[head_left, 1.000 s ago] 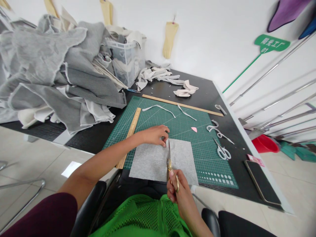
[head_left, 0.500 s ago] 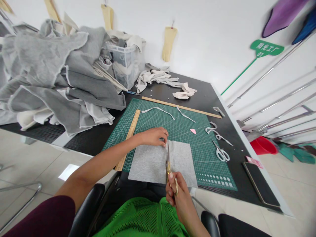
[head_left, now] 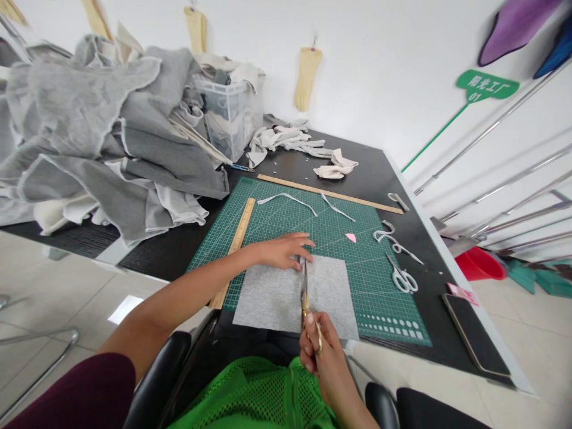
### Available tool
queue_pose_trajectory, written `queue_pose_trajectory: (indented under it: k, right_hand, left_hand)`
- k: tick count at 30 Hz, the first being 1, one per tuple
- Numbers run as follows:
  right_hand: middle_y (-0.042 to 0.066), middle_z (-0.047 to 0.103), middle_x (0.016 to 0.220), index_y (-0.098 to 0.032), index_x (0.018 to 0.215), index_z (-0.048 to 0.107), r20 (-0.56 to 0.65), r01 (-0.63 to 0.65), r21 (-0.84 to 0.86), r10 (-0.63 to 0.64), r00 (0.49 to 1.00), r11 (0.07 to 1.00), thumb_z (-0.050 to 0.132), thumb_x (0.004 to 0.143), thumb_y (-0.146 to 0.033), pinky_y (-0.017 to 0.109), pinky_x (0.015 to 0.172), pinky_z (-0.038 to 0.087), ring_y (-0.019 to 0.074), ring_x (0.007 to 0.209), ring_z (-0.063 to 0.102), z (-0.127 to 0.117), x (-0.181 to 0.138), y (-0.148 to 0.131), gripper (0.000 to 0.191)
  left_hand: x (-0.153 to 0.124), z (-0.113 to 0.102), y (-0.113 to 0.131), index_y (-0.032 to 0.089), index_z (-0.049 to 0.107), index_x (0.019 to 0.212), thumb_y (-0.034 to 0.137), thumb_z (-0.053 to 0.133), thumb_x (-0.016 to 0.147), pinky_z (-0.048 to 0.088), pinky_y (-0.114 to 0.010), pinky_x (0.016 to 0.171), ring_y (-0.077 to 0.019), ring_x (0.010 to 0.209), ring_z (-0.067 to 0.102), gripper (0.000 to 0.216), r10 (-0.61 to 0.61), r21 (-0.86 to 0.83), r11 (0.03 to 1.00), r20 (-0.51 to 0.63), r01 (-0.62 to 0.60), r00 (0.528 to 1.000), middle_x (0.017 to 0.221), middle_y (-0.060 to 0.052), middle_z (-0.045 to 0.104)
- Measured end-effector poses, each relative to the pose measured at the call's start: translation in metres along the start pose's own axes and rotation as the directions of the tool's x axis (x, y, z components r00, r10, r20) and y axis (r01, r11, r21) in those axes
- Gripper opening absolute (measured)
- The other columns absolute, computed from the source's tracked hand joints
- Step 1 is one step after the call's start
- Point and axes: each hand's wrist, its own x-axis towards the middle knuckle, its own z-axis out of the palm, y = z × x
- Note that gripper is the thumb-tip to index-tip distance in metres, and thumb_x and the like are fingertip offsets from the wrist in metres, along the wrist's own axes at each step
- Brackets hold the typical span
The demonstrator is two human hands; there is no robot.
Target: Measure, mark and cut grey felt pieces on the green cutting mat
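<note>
Right hand (head_left: pixel 322 345) nearest, fingers curled round the handle loops of gold scissors (head_left: pixel 305 298), which stick out ahead of those fingers, long axis running away from the body, tips pointing at the left fingers. Gray cloth (head_left: pixel 268 293) spreads to both sides of the blades; left hand (head_left: pixel 286 251) at its far edge, fingers loosely bent and spread beside the tips, can't tell if pinching cloth. White scissors (head_left: pixel 403 280) right of both hands' fingers, pink scrap (head_left: pixel 351 238) right of left fingertips, pale strips (head_left: pixel 288 195) beyond them.
</note>
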Motion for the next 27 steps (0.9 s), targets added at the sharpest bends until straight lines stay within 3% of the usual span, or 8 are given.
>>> queue_pose_trajectory:
  k: [12, 27]
  right_hand:
    - [-0.011, 0.041, 0.058, -0.024, 0.089, 0.044, 0.011, 0.012, -0.012, -0.012, 1.0, 1.0, 0.056, 0.093, -0.062, 0.018, 0.039, 0.021, 0.0041, 0.04, 0.029, -0.0024, -0.0002, 0.0009, 0.04]
    - [-0.011, 0.042, 0.058, -0.025, 0.09, 0.041, 0.027, -0.001, -0.044, 0.002, 1.0, 0.999, 0.052, 0.095, -0.062, 0.017, 0.037, 0.019, 0.0035, 0.037, 0.031, -0.0026, -0.0013, 0.0001, 0.039]
  left_hand:
    - [-0.0001, 0.0038, -0.0063, 0.033, 0.068, 0.125, 0.034, 0.076, 0.082, 0.02, -0.057, 0.12, -0.036, 0.153, 0.012, 0.044, -0.11, -0.025, 0.994, 0.029, 0.111, 0.993, 0.161, -0.006, 0.03]
    - [-0.001, 0.0019, -0.0052, 0.037, 0.066, 0.128, 0.036, 0.074, 0.084, 0.016, -0.056, 0.121, -0.0356, 0.154, 0.005, 0.045, -0.145, -0.025, 0.989, 0.067, 0.147, 0.987, 0.164, -0.003, 0.024]
